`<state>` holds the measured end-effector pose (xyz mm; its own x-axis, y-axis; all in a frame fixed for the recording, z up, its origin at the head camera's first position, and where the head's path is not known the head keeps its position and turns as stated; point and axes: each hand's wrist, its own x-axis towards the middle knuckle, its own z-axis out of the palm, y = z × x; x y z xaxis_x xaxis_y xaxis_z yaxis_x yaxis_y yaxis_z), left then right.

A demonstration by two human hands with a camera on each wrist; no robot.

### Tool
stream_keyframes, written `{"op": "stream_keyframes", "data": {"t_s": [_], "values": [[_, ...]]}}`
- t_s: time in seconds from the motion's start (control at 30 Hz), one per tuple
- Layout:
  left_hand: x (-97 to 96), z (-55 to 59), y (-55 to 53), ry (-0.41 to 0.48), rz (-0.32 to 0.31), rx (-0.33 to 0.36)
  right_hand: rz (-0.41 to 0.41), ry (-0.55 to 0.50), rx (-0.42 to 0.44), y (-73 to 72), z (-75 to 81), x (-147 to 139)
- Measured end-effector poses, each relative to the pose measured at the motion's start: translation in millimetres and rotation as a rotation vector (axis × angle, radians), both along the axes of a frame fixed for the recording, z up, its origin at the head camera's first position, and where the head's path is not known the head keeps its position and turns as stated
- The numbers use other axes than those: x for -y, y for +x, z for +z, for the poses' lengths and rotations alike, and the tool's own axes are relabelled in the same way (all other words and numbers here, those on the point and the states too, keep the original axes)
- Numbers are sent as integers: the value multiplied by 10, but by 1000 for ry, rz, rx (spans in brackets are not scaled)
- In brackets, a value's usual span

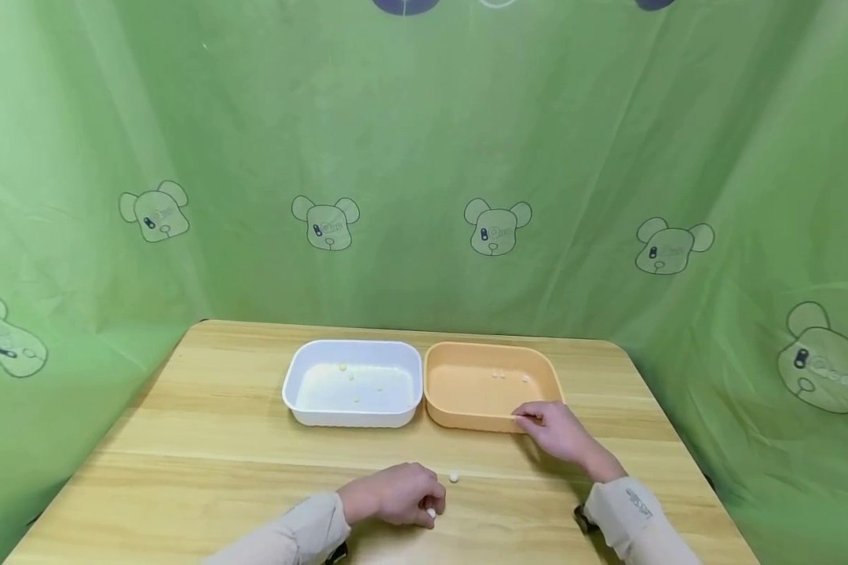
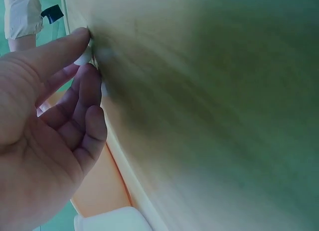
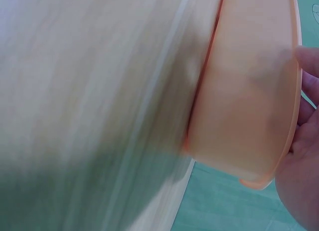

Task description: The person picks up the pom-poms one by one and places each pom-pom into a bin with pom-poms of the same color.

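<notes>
Low over the tabletop, my left hand (image 1: 404, 494) pinches a small white ball (image 1: 432, 513) between thumb and fingertips; the left wrist view shows the ball (image 2: 83, 57) partly covered by them. Another small white ball (image 1: 454, 477) lies on the table just beyond that hand. At the front right of an orange tray (image 1: 477, 422), my right hand (image 1: 554, 430) grips the rim. In the right wrist view the thumb (image 3: 308, 59) is at the rim edge and the other fingers are partly hidden behind it. Several small pale pieces (image 1: 498, 375) lie inside this tray.
A white tray (image 1: 353, 420) stands against the orange tray's left side and holds several small yellowish pieces (image 1: 342, 367). Both trays are toward the back of the wooden table (image 1: 205, 439). Green curtains (image 1: 410, 290) printed with bear heads surround the table.
</notes>
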<state>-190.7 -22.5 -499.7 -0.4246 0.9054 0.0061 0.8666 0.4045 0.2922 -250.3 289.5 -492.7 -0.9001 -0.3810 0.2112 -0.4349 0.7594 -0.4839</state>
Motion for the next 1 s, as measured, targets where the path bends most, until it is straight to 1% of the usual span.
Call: {"op": "stream_keyframes", "data": {"t_s": [0.1,0.17,0.37,0.47,0.63,0.73,0.87,1.0], "values": [[-4,0,-11,7,0,-24,12,-2,-26,-12,5,4],[1,-7,-22,9,5,-27,15,-5,-41,-17,4,4],[48,-13,-54,20,39,32,11,-16,-50,-20,10,5],[77,5,-69,29,55,44,17,-14,-51,-19,18,6],[98,61,-85,48,81,50,22,-6,-45,-12,35,13],[104,105,-86,66,102,72,24,-2,-46,-13,30,12],[120,149,-94,115,122,111,23,-1,-43,-11,12,9],[143,183,-128,168,136,125,29,-9,-55,-11,-10,0]]}}
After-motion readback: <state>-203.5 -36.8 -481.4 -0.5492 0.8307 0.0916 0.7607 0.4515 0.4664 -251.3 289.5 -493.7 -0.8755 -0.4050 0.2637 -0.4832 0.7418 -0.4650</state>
